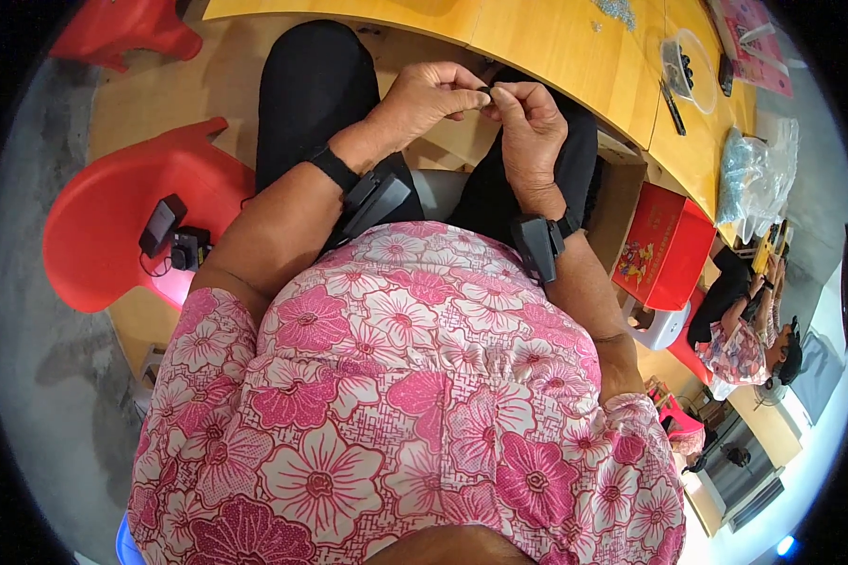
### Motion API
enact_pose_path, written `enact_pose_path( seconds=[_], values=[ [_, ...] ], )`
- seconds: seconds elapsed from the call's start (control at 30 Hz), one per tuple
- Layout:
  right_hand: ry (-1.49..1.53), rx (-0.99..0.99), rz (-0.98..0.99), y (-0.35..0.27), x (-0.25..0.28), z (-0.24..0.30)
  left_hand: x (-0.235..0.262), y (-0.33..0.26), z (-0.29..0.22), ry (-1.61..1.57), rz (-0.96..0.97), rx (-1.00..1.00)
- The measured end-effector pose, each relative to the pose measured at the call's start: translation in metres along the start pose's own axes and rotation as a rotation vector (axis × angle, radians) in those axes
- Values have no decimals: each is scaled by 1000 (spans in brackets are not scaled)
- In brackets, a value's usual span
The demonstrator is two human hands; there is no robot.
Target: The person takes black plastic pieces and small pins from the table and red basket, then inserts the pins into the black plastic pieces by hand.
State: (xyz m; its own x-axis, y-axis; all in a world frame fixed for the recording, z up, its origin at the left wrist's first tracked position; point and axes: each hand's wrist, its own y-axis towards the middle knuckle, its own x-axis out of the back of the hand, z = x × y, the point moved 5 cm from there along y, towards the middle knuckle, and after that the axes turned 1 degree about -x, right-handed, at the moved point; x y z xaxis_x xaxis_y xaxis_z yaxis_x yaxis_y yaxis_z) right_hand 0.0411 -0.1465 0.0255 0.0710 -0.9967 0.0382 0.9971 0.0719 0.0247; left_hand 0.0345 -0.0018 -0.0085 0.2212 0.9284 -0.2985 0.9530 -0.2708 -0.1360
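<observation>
Left hand [426, 100] and right hand [531, 127] pinch dark bit [485, 92], mostly hidden; tabletop [556, 61] cut off above, chair [104, 221] at left.

left hand [424, 99] + right hand [532, 132]: pinching small dark piece [485, 91] | red chair [94, 231]: at left

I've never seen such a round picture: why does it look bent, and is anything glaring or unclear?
Head view: the fisheye lens likely bows the yellow table, and the corners are black; head view: a small light glares at lower right; head view: the dark piece pinched between left hand and right hand is too small to identify.
</observation>
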Motion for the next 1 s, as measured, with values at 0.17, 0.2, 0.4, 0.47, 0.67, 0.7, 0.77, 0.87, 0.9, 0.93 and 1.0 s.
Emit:
enact_pose_path(
  seconds=[0.17, 0.2, 0.4, 0.47, 0.67, 0.7, 0.77, 0.87, 0.9, 0.93, 1.0],
  values=[
    [116, -64, 9, 3, 4, -4, -2, -1, 0, -20, 15, 40],
    [115, -63, 9, 3, 3, -1, -2, -2, -1, -21, 15, 39],
    [41, -91, 50, 6, -1, 11, 0, -3, -2, -97, -43, 18],
    [144, -175, 33, 6, 0, 6, 0, -2, -2, -112, -44, 13],
    [211, -241, 109, 5, 1, -2, 0, -2, -5, -164, -36, 45],
    [211, -243, 112, 6, 1, 0, -1, -2, -6, -165, -39, 46],
    [-19, -143, 140, 9, 4, 9, -1, -1, -8, -36, -66, 21],
    [-117, -74, 166, 9, 7, 12, 0, 1, -3, 37, 16, 15],
    [-117, -74, 166, 9, 7, 12, -1, 2, -4, 36, 17, 15],
    [36, -191, 142, 7, 7, 7, -2, 3, -4, 36, 21, 14],
    [191, -306, 114, 5, 8, 2, -4, 4, -4, 37, 28, 12]
  ],
)
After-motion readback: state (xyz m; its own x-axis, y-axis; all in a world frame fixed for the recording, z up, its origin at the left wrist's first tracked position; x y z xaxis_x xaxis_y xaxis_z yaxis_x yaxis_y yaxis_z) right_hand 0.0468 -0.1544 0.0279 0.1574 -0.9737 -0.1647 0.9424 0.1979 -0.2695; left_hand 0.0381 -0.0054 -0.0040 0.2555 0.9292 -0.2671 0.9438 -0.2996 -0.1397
